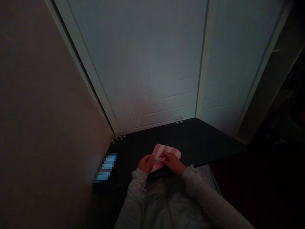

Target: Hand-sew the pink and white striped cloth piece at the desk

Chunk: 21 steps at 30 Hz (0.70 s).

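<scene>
A pink-and-white striped piece (175, 152), flat with one rounded end, lies at the front of the dark tabletop; whether it is paper or cloth I cannot tell. Over its left edge, my left hand (145, 163) has its fingers closed in a pinch. My right hand (173, 161) rests across its middle, fingertips pinched close to those of the left. Something small and whitish shows between the fingertips, too dim to make out. Parts of the striped piece are hidden under both hands.
A dark board-like tabletop (202, 140) meets white panelled doors (143, 47). Small clear knobby objects stand in two groups, at the back left corner (118, 138) and along the back edge (179, 119). A lit, pixelated screen (106, 167) lies at left beside the wall (47, 111).
</scene>
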Motion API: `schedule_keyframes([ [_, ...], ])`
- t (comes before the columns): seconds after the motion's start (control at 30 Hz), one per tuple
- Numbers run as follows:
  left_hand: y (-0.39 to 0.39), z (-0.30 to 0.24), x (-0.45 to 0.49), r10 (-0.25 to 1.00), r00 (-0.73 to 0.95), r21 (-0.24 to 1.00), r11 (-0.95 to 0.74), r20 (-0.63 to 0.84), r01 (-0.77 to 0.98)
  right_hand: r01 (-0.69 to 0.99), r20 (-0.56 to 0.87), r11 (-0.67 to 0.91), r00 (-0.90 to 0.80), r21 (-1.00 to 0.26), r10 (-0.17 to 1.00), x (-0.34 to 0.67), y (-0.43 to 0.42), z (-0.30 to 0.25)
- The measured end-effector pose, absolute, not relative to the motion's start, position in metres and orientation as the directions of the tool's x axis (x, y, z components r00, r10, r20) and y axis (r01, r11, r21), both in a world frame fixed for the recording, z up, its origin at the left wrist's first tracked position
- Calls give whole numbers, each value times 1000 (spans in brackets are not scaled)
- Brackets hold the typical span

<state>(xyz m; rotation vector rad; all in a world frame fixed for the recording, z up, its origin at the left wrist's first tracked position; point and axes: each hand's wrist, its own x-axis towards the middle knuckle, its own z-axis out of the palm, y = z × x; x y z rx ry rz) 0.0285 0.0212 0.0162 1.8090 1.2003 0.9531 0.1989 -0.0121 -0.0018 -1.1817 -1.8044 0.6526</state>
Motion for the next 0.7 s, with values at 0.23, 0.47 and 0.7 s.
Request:
schedule_keyframes([
  [0.23,17,10,22,941,315,841,-267,123,471,437,379,414,-168,-799,910,199,-12,-2],
  [0.47,18,11,21,922,382,859,-250,70,446,448,394,428,-172,-785,903,199,-14,0],
  [0.7,18,12,20,925,370,884,-240,83,402,456,382,419,-176,-785,907,199,-14,2],
])
